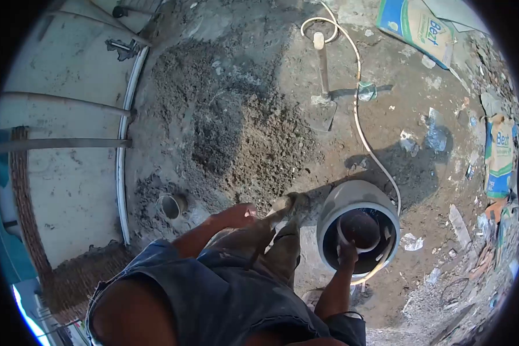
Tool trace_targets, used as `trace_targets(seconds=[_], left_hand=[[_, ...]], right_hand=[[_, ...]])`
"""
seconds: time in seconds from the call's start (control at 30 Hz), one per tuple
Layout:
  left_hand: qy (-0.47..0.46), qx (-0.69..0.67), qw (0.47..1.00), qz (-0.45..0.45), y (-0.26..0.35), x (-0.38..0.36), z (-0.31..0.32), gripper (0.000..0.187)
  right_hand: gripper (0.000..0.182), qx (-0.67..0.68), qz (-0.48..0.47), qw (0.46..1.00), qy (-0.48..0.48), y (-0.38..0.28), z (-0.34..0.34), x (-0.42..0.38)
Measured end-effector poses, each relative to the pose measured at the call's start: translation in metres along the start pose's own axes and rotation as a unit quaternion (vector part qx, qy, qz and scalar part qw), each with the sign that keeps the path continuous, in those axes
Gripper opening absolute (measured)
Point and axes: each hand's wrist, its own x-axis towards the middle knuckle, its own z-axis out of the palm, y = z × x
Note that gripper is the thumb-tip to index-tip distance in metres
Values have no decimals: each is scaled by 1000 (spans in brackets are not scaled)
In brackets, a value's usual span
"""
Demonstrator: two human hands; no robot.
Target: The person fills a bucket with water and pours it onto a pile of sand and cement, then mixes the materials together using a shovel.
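My right hand (346, 252) reaches down into a large grey drum (357, 193) and grips the pale rim of a round, dark bucket (360, 228). That bucket is inside the drum's mouth; how much water is in either cannot be made out. My left hand (238, 215) hangs in front of my legs with its fingers curled, and nothing shows in it. Beyond it lies a spread heap of wet grey mortar mix (254, 144). A pale hose (360, 124) runs over the ground to the drum, and its end hangs over the rim.
A shovel (323, 75) lies beyond the heap, its blade toward me. A small round pail (171, 205) is at left by a pale wall (75, 115) with poles. Cement bags (421, 32) lie at far right, with rubble (473, 259) along the right side.
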Motion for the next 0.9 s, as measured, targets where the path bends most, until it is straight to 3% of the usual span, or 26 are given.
trace_targets(seconds=[0.1, 0.13, 0.17, 0.2, 0.23, 0.27, 0.3, 0.37, 0.4, 0.47, 0.5, 0.57, 0.6, 0.63, 0.67, 0.7, 0.73, 0.77, 0.8, 0.87, 0.9], left_hand=[[18, -16, 1000, -4, 3, 14, 7, 37], [21, -42, 999, 3, -4, 15, 13, 37], [24, -48, 999, 0, -10, 14, 17, 37], [30, -25, 999, -9, -15, 15, 20, 37], [35, 0, 999, -16, -19, 16, 21, 37], [32, -3, 999, -14, -23, 15, 23, 37], [39, -21, 999, -16, -27, 10, 25, 37], [23, -47, 997, -48, -36, 0, 30, 36], [-2, -46, 996, -71, -40, -3, 29, 35], [22, -48, 998, -21, -58, -5, 38, 35], [4, -55, 998, -44, -56, -7, 36, 33], [13, -54, 998, -4, -64, -6, 39, 29], [-38, -72, 995, -66, -46, -7, 26, 25], [-17, -46, 998, 37, -62, 4, 31, 23], [-37, -1, 998, 46, -54, 11, 25, 23], [-63, -42, 996, 41, -68, 28, 30, 22], [-85, -86, 992, 22, -82, 48, 35, 21], [-105, -60, 992, 43, -88, 68, 35, 21], [-102, -51, 990, 80, -90, 88, 36, 18], [-107, -33, 986, 128, -70, 123, 30, 16], [-175, -155, 970, 68, -52, 142, 26, 16]], right_hand=[[48, 49, 34, 998, -16, -9, -14, 5], [49, 474, 230, 850, -11, -12, -15, 9], [51, 784, 375, 494, -1, -13, -15, 14], [51, 782, 377, 497, 0, 7, 13, 26], [45, 671, 275, 689, -3, 43, 60, 42], [43, 520, 158, 839, -7, 62, 85, 48], [43, 517, 162, 840, -6, 47, 66, 37], [47, 752, 335, 568, -16, 0, 1, 10], [47, 755, 334, 564, -4, 8, 14, 11], [41, 545, 148, 823, 54, 52, 79, 27], [36, 767, 351, 536, 41, -30, -36, -13], [31, 774, 355, 518, 79, -43, -54, -27], [28, 788, 341, 508, 67, -41, -56, -30], [27, 794, 348, 492, 80, -40, -52, -29], [24, 705, 241, 643, 177, -26, -8, -19], [18, 501, 167, 839, 135, -40, -46, -42], [16, 613, 205, 747, 156, -9, 41, 1], [25, 564, 208, 782, 166, -24, 17, -14], [18, 775, 328, 530, 105, -49, -41, -28], [19, 553, 197, 779, 221, -17, 77, 27], [20, 664, 259, 677, 184, -35, 35, 6]])
